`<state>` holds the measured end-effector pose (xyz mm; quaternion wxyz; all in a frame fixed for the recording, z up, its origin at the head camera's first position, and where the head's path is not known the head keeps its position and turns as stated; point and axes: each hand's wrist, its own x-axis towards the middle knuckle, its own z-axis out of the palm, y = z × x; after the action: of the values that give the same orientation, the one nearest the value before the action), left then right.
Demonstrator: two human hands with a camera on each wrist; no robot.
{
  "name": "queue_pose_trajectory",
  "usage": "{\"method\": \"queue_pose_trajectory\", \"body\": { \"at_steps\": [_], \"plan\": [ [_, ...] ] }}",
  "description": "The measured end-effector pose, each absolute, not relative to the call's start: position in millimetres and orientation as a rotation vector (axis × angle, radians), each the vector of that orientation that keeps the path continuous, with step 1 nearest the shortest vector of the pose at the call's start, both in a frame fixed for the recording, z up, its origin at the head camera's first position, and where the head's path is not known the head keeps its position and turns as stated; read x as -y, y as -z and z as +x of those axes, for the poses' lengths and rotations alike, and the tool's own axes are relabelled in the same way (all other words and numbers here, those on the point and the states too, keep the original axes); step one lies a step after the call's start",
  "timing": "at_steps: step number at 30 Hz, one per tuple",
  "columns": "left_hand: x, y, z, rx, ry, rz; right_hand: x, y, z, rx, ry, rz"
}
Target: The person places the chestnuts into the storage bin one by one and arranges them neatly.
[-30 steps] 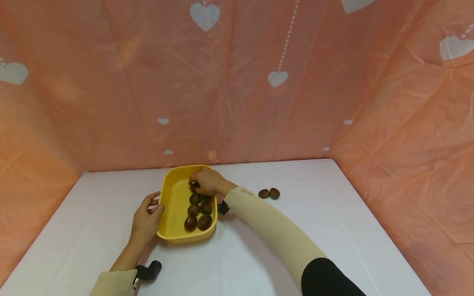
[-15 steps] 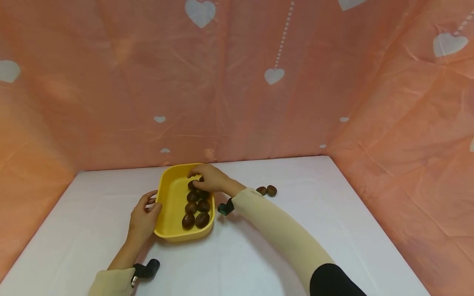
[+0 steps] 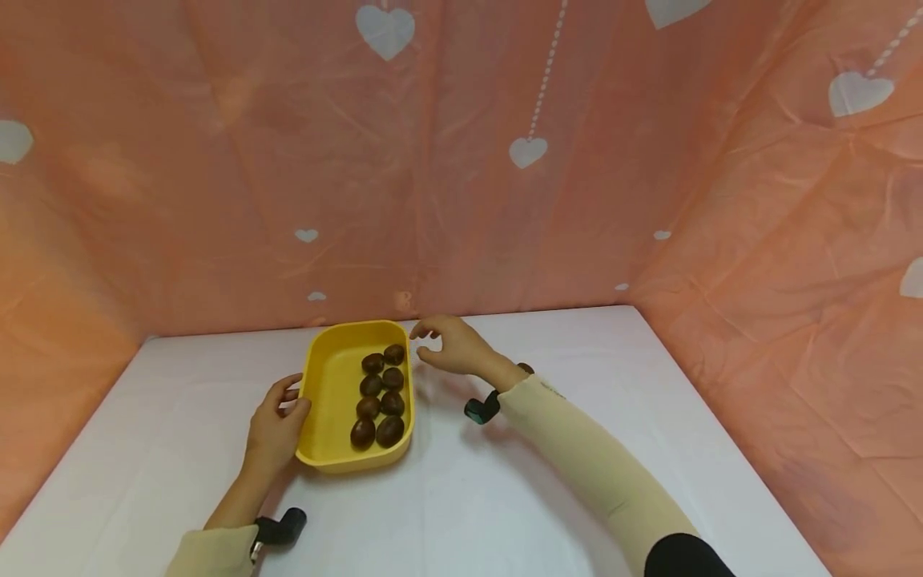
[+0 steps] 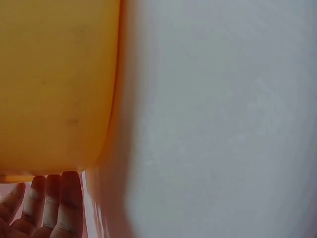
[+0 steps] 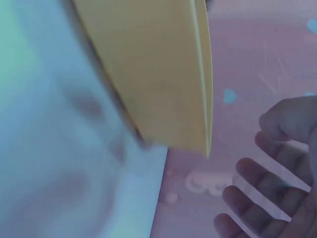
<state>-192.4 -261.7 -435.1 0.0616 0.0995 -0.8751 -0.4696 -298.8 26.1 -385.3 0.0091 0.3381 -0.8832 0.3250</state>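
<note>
A yellow rectangular tray (image 3: pixel 317 437) holds several dark brown chestnuts (image 3: pixel 370 385), standing in two columns along its right half. My left hand (image 3: pixel 276 425) rests against the tray's left side, thumb near the rim. In the left wrist view its fingertips (image 4: pixel 71 186) touch the tray's outer wall. Just right of the tray's far corner, my right hand (image 3: pixel 456 344) hovers with fingers and thumb apart and nothing between them. The right wrist view shows its spread fingers (image 5: pixel 272 191) beside the tray wall (image 5: pixel 153 84).
Another chestnut (image 3: pixel 525 368) lies on the white tabletop (image 3: pixel 461 497), mostly hidden behind my right wrist. An orange cloth with pale hearts (image 3: pixel 461 232) rises at the back and sides. Black wrist cameras (image 3: pixel 283 528) hang at both sleeves.
My right hand has let go of a chestnut in the tray's far part and moved right, out of the tray. The left hand stays at the tray's left side.
</note>
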Motion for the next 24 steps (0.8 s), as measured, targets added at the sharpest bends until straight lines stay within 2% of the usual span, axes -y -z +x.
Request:
{"method": "queue_pose_trajectory", "body": {
  "at_steps": [14,24],
  "plan": [
    [258.8,434.3,-194.8,2.667,1.397,0.300,-93.2,388.1,-295.3,2.922,-0.875,0.962],
    [259.9,433.3,-194.1,2.647,1.400,0.299,-121.3,397.8,-296.9,2.979,-0.766,0.943]
  ]
}}
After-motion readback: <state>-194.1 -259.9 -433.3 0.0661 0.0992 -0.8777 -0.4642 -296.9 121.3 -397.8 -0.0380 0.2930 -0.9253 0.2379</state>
